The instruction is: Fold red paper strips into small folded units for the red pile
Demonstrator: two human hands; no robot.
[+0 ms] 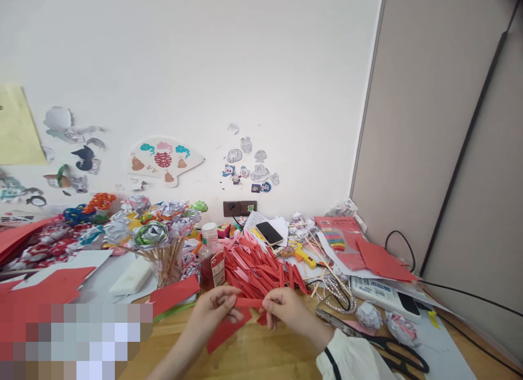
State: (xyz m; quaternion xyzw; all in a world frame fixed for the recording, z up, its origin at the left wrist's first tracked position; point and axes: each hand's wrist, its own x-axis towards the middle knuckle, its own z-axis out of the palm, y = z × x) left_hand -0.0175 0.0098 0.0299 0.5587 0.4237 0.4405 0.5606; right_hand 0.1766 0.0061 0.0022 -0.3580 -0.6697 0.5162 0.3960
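Nearest, wood-grained table [278, 363], with black-handled scissors [378, 341] lying to the right. Over it, pinching a flat, straight red paper strip [250, 302] by its ends: left hand [218, 305] and right hand [286, 310], thumbs and fingers closed on it. Just beyond, a spiky heap of folded red paper pieces [255, 268]. Farthest, smooth white wall [261, 69] with flat cut-outs [260, 174].

I can see the person's bare left hand [216, 307] and bare right hand [286, 311] nearly level, a short gap between them, each thumb pressed against curled fingers [224, 291] in a pinch. The bare left forearm [180, 344] slants inward; the right wrist [316, 335] shows beyond a loose white fabric sleeve [349, 355], black-banded.
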